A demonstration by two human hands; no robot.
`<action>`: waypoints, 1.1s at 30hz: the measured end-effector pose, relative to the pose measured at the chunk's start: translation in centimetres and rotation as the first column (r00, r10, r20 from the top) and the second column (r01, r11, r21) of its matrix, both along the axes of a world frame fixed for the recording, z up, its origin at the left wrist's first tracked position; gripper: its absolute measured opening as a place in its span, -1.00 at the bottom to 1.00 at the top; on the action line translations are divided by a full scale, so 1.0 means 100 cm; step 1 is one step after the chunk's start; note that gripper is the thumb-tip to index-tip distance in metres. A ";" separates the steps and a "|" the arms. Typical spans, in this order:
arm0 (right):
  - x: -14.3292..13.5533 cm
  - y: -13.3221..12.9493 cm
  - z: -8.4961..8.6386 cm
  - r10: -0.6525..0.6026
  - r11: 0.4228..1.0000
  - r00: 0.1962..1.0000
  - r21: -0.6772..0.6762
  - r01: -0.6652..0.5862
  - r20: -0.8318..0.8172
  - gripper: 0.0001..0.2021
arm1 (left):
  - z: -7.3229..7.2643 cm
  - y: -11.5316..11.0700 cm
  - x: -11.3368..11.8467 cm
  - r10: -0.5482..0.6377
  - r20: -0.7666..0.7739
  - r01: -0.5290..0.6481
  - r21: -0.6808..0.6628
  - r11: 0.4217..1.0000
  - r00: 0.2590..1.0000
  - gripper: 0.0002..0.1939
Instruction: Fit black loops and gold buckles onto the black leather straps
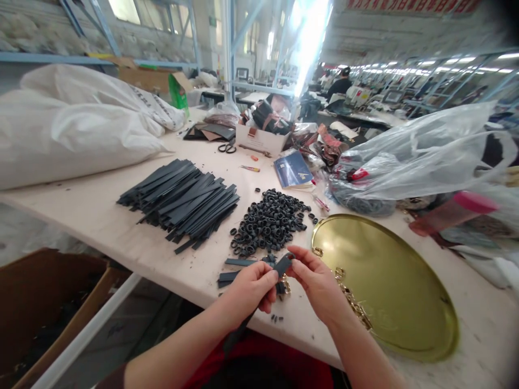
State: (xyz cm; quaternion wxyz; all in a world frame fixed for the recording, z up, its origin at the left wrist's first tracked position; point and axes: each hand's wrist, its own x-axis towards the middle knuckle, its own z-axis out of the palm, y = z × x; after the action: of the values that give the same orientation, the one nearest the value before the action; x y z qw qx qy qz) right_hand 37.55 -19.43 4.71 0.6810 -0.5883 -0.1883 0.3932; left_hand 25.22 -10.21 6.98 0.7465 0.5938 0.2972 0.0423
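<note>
My left hand [254, 289] is closed on a dark strap [283, 265], whose long end hangs down over the table's front edge. At the strap's upper end, my right hand [310, 275] pinches a small dark loop [290, 256]. Just beyond both hands lies a heap of small black loops [270, 221]. Dark flat strips [182, 200] are piled to the left of it. A few short dark pieces [239, 262] and some gold buckles [286, 285] lie around my hands, partly hidden by them. More gold buckles [352, 302] rest on an oval golden tray [397, 281] at right.
White sacks [89, 124] lie at back left. Black-handled scissors [227, 148], a blue booklet [293, 169] and a filled white box [259, 140] are farther back. Clear plastic bags [417, 156] and a pink-lidded container [454, 212] stand right. A cardboard box [89, 302] sits below left.
</note>
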 end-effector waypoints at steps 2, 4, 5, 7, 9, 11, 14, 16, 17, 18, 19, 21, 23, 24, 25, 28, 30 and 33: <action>-0.012 -0.003 0.001 -0.022 0.999 0.999 0.026 0.021 0.036 -0.70 | -0.001 -0.006 0.000 0.029 0.006 -0.029 -0.022 0.999 1.000 -0.84; -0.020 -0.004 -0.001 -0.058 0.997 0.997 0.047 0.056 0.050 -0.74 | -0.003 -0.011 -0.001 0.057 0.002 -0.057 -0.019 0.998 0.998 -0.85; -0.023 -0.005 -0.002 -0.068 0.996 0.997 0.063 0.066 0.036 -0.76 | -0.004 -0.012 -0.003 0.067 -0.005 -0.067 -0.002 0.998 0.998 -0.86; -0.028 -0.006 -0.004 -0.072 0.992 0.997 0.103 0.075 -0.033 -0.80 | -0.005 -0.015 -0.006 0.079 -0.022 -0.078 0.043 0.996 0.997 -0.87; -0.031 -0.006 -0.005 -0.075 0.987 0.990 0.132 0.091 -0.120 -0.82 | -0.006 -0.018 -0.009 0.089 -0.035 -0.086 0.086 0.993 0.995 -0.87; -0.034 -0.007 -0.006 -0.089 0.982 0.979 0.149 0.118 -0.185 -0.84 | -0.007 -0.021 -0.012 0.103 -0.044 -0.098 0.103 0.990 0.994 -0.86; -0.036 -0.010 -0.006 -0.096 0.973 0.967 0.181 0.141 -0.237 -0.88 | -0.009 -0.025 -0.016 0.099 -0.052 -0.093 0.101 0.990 0.994 -0.86; -0.037 -0.014 -0.008 -0.093 0.968 0.964 0.202 0.146 -0.250 -0.89 | -0.012 -0.026 -0.019 0.078 -0.050 -0.071 0.117 0.991 0.996 -0.86; -0.038 -0.016 -0.008 -0.093 0.967 0.964 0.208 0.147 -0.250 -0.89 | -0.013 -0.026 -0.020 0.068 -0.047 -0.061 0.128 0.990 0.997 -0.86; -0.039 -0.018 -0.009 -0.092 0.966 0.965 0.213 0.147 -0.246 -0.88 | -0.014 -0.025 -0.021 0.063 -0.046 -0.056 0.141 0.988 0.997 -0.86; -0.040 -0.020 -0.010 -0.091 0.966 0.966 0.213 0.144 -0.240 -0.87 | -0.014 -0.025 -0.022 0.057 -0.044 -0.050 0.157 0.986 0.997 -0.86; -0.041 -0.022 -0.011 -0.097 0.969 0.967 0.201 0.146 -0.234 -0.85 | -0.014 -0.024 -0.024 0.038 -0.038 -0.030 0.197 0.980 0.999 -0.85; -0.043 -0.022 -0.011 -0.117 0.969 0.962 0.183 0.165 -0.248 -0.84 | -0.014 -0.023 -0.025 0.036 -0.019 -0.030 0.243 0.969 0.999 -0.84; -0.044 -0.022 -0.011 -0.129 0.968 0.957 0.175 0.178 -0.260 -0.83 | -0.013 -0.023 -0.026 0.048 -0.005 -0.044 0.266 0.963 0.999 -0.82; -0.044 -0.021 -0.010 -0.140 0.967 0.952 0.168 0.190 -0.272 -0.83 | -0.013 -0.023 -0.027 0.064 0.006 -0.063 0.287 0.956 0.998 -0.81; -0.046 -0.020 -0.010 -0.152 0.966 0.952 0.165 0.200 -0.265 -0.83 | -0.010 -0.023 -0.029 0.068 -0.007 -0.061 0.347 0.936 0.998 -0.80; -0.047 -0.021 -0.011 -0.158 0.970 0.971 0.154 0.187 -0.180 -0.83 | -0.008 -0.024 -0.030 0.023 -0.048 -0.001 0.402 0.915 0.999 -0.81; -0.051 -0.025 -0.014 -0.165 0.983 0.984 0.092 0.159 0.062 -0.84 | -0.006 -0.024 -0.029 -0.029 -0.106 0.079 0.514 0.854 0.994 -0.79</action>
State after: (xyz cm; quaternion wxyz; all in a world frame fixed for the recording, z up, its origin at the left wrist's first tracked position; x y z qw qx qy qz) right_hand 32.47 -21.91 3.29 0.7287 -0.5849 -0.1800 0.3075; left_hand 22.27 -12.65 6.43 0.5457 0.7818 0.2930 0.0716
